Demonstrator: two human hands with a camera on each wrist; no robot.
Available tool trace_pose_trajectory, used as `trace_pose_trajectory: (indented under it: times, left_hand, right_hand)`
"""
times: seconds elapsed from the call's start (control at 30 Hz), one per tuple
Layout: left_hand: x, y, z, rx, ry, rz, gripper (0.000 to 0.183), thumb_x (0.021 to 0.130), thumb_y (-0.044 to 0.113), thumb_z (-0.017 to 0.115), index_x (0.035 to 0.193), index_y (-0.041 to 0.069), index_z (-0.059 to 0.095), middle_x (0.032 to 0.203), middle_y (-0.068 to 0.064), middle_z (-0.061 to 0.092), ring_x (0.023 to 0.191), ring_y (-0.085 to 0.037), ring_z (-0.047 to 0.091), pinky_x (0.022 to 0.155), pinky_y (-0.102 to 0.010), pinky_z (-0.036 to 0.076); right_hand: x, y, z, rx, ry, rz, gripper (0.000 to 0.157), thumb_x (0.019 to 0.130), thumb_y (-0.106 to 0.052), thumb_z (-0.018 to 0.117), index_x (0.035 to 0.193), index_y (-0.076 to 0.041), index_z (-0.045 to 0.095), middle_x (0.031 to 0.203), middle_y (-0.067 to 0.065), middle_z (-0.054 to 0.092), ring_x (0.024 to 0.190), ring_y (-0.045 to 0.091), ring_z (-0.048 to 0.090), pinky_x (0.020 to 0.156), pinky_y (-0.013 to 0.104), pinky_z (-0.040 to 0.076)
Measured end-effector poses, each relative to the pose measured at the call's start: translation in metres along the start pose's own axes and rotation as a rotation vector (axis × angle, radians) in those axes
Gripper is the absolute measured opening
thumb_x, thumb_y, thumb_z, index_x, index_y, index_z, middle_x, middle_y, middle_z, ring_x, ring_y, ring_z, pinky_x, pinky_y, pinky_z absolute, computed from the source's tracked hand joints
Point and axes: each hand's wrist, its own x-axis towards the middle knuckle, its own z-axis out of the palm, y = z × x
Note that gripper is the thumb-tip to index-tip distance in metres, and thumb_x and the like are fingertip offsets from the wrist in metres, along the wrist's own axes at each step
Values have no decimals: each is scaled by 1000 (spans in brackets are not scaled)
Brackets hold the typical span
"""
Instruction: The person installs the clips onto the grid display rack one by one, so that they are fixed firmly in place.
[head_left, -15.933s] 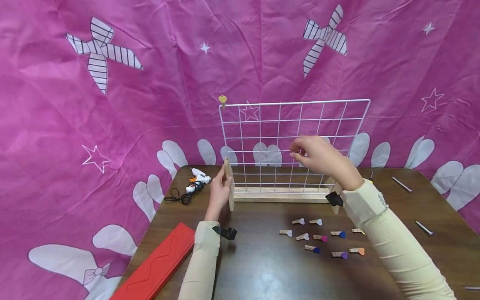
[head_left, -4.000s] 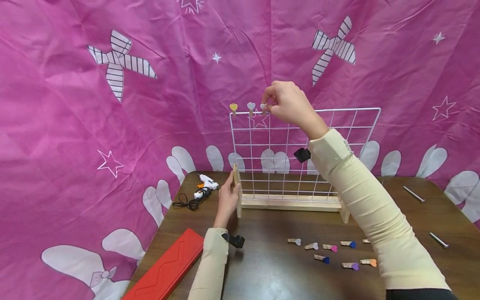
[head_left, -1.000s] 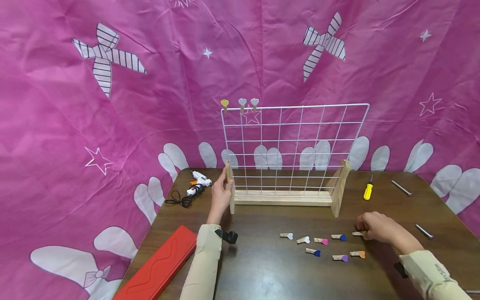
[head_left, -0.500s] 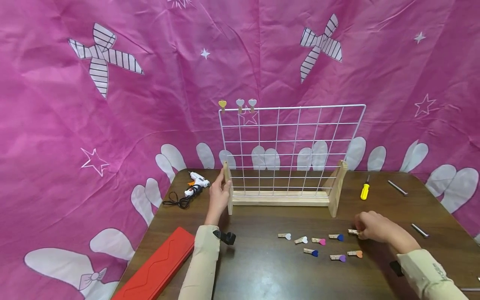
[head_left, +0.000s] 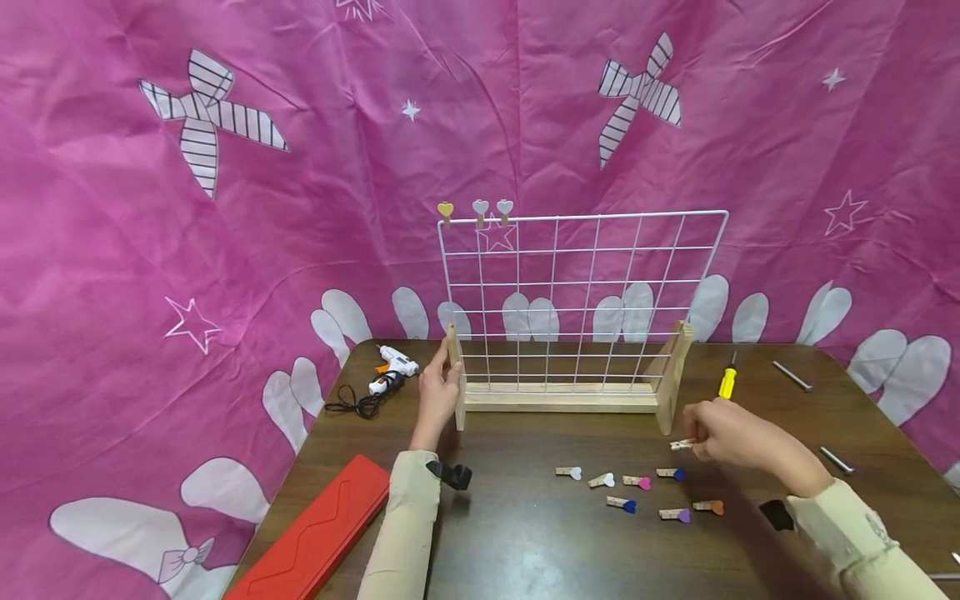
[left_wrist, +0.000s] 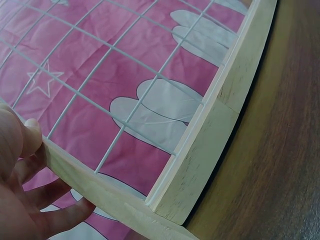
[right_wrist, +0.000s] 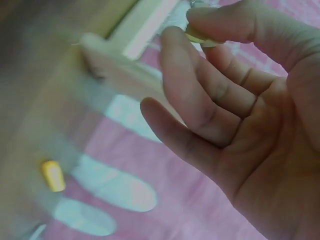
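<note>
My left hand (head_left: 438, 392) grips the left wooden side piece (head_left: 454, 379) of a stand, thumb and fingers on either side of it; the left wrist view shows this hold closely. The stand bears an upright white wire grid (head_left: 637, 215). Clipped on its top bar, at the left, are a yellow-heart clothespin (head_left: 446, 209) and two white-heart clothespins (head_left: 481, 207). My right hand (head_left: 731, 433) pinches a small wooden clothespin (head_left: 682, 445) just above the table; the right wrist view shows its yellow part (right_wrist: 196, 36) between thumb and finger.
Several heart clothespins, among them a pink one (head_left: 637, 482) and an orange one (head_left: 708, 507), lie before the stand. Left are a red box (head_left: 322, 525) and a glue gun (head_left: 399, 360) with black cord. Right are a yellow screwdriver (head_left: 727, 383) and metal rods (head_left: 792, 376).
Two white-heart clothespins have gone onto the top bar since the oldest frame. My right hand has picked up the yellow clothespin and moved it left and toward the stand. The left hand keeps its grip.
</note>
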Motion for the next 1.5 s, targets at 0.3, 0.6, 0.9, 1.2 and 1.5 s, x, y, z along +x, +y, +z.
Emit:
trace_pose_trajectory:
  times: [0.3,0.6,0.9,1.2,1.5]
  left_hand:
    - [-2,1,1,-18,-13,-19,54,91,8,56,142,15,39,117,-18,61,101,-27,58,85,-45,49]
    - [-2,1,-1,-6,-10,-25,53,91,8,56,141,14,40,117,-18,60,100,-28,58,85,-45,49]
    - [-2,3,0,-12,2,10,53,91,7,56,141,11,40,113,-18,62,101,-26,59,85,-44,48]
    - [-1,3,-1,-53,-15,-7,54,91,5,55,142,11,38,119,-20,59,104,-27,58,84,-43,50]
    - [-2,2,-1,-5,-9,-12,53,91,7,56,142,12,38,118,-17,60,103,-26,57,84,-43,49]
  right_hand:
    - [32,-45,-48,-57,102,-154,23,70,4,68,75,-15,57,61,-14,47,54,-1,41,47,20,37]
    - [65,-90,-86,-115,287,-365,18,79,3,65,84,-14,64,69,-14,57,60,-2,48,52,22,42]
    - [96,-125,-125,-150,481,-377,9,82,-3,64,83,-11,65,69,-9,53,58,7,45,53,26,39]
    - [131,-156,-165,-109,667,-255,3,79,-6,70,82,-6,70,86,3,46,66,14,48,59,30,38]
    - [165,-180,-193,-99,683,-210,6,77,-2,65,78,-6,70,90,5,42,74,17,48,63,31,36]
